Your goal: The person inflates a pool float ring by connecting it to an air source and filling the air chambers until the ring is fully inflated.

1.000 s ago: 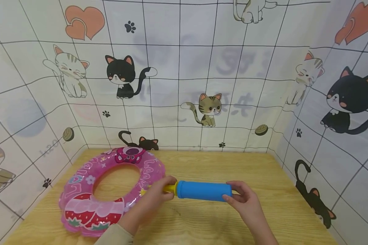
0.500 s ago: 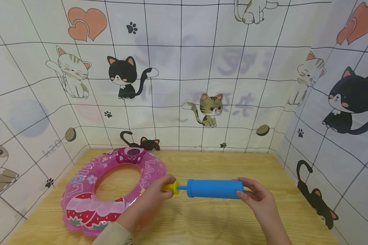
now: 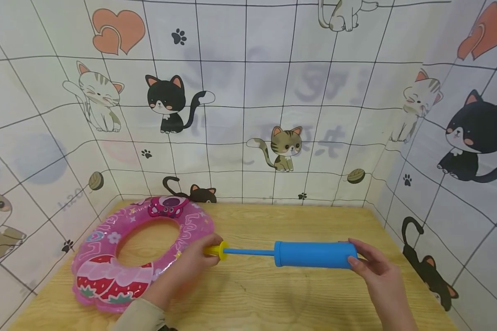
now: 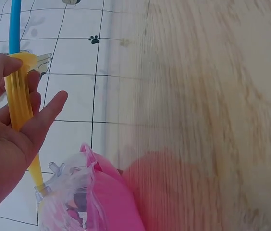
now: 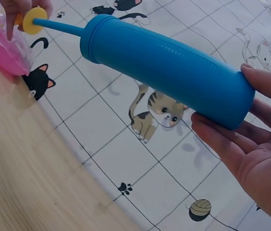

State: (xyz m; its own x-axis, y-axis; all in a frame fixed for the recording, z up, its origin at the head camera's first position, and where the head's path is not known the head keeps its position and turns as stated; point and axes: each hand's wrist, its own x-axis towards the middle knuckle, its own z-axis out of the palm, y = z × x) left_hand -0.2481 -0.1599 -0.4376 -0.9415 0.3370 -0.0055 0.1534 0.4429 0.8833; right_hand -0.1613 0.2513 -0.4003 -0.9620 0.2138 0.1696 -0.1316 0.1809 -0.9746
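Note:
A blue hand pump (image 3: pixel 316 254) is stretched out sideways above the table. My right hand (image 3: pixel 381 271) grips the right end of its barrel, thumb on the near side. To the left, my left hand (image 3: pixel 196 257) holds the yellow nozzle piece (image 4: pixel 18 96), whose thin blue rod (image 3: pixel 250 252) shows long between it and the barrel. The left wrist view shows the tapered yellow tip meeting a clear valve (image 4: pixel 42 191) on the pink inflatable swim ring (image 3: pixel 107 236). That ring, printed with strawberries, looks plump and lies on the left, partly behind my left forearm.
The wood-grain table (image 3: pixel 273 299) is bounded at the back and sides by a white grid-pattern cloth (image 3: pixel 232 115) with cartoon cats. The swim ring sits near the left back corner.
My right hand has drawn the pump's barrel to the right, baring more and more of the blue rod. My left hand and the ring have shifted slightly left.

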